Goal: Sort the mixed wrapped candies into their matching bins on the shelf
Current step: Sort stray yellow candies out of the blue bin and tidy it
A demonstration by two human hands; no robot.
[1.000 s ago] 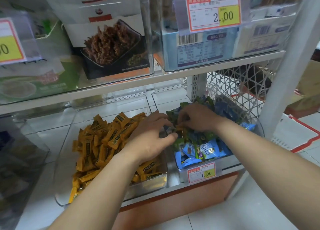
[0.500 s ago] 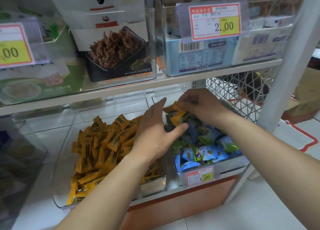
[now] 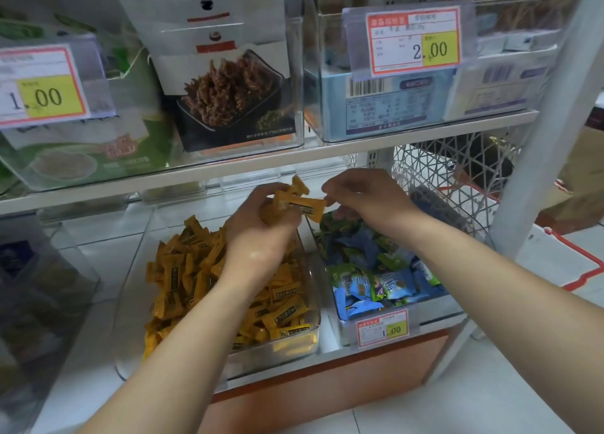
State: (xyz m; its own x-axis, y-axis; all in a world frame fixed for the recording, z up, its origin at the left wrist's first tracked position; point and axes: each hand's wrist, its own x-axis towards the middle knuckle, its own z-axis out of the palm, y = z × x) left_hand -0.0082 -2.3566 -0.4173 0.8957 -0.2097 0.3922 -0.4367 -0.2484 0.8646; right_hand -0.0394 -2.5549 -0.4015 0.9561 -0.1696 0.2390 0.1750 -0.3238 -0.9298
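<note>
The left hand (image 3: 261, 237) has its fingers curled round yellow candies (image 3: 295, 203), perhaps two, above the left bin (image 3: 130, 319) of matching ones. The right hand (image 3: 366, 195) pinches one candy's end.

looks like a small shop, in the snack aisle. shows it through red-and-yellow price tags (image 3: 413, 41) clipped to clear bins (image 3: 130, 303), reading 2.00 and 1.00. keeps stock on a white tiered shelf (image 3: 261, 166): a barcoded blue box (image 3: 385, 106), a snack packet (image 3: 228, 96) with a product photo, green packets (image 3: 81, 159) behind the left tag, yellow wrapped candies (image 3: 183, 270) heaped loose in one bin and blue-green candies (image 3: 385, 283) in the next.
</note>
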